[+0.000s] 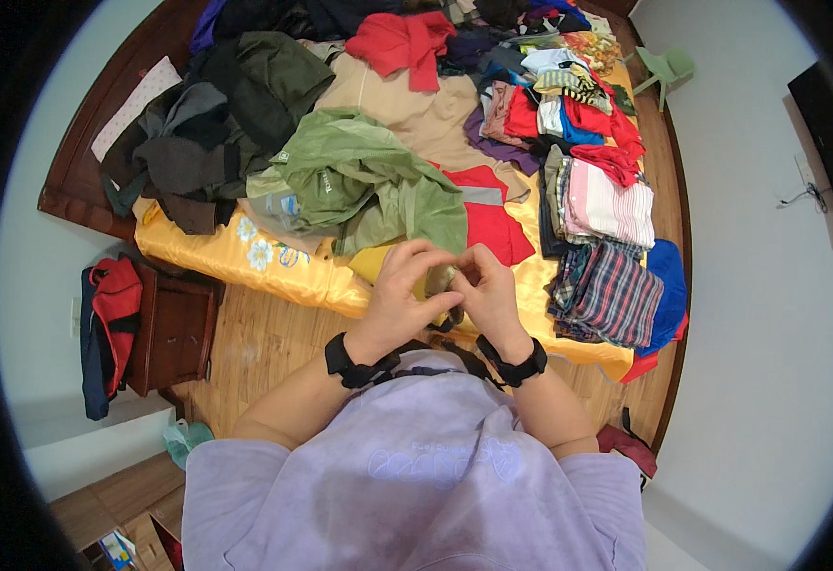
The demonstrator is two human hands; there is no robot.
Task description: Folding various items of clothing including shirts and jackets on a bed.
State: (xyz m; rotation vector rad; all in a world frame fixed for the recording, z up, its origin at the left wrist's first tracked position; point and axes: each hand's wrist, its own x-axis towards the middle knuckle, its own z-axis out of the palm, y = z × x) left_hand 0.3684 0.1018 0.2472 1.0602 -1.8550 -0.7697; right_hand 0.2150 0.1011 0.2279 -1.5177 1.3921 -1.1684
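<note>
Both my hands are raised over the near edge of a bed with a shiny yellow satin cover (302,278). My left hand (406,303) has its thumb and fingers curved towards my right hand (489,296), whose thumb and fingertips are pinched together. Between them shows a small bit of olive-coloured material; what exactly is pinched is too small to tell. Just beyond the hands lie a crumpled green jacket (395,193), a red garment with a grey band (509,228) and a yellow piece of cloth (368,264).
Dark clothes (259,86) heap at the left, beside a beige garment (416,107) and a red one (402,46). Folded plaid shirts (616,292) and striped shirts (613,203) stack at the right. A wooden nightstand (177,328) stands left; a green chair (663,68) is far right.
</note>
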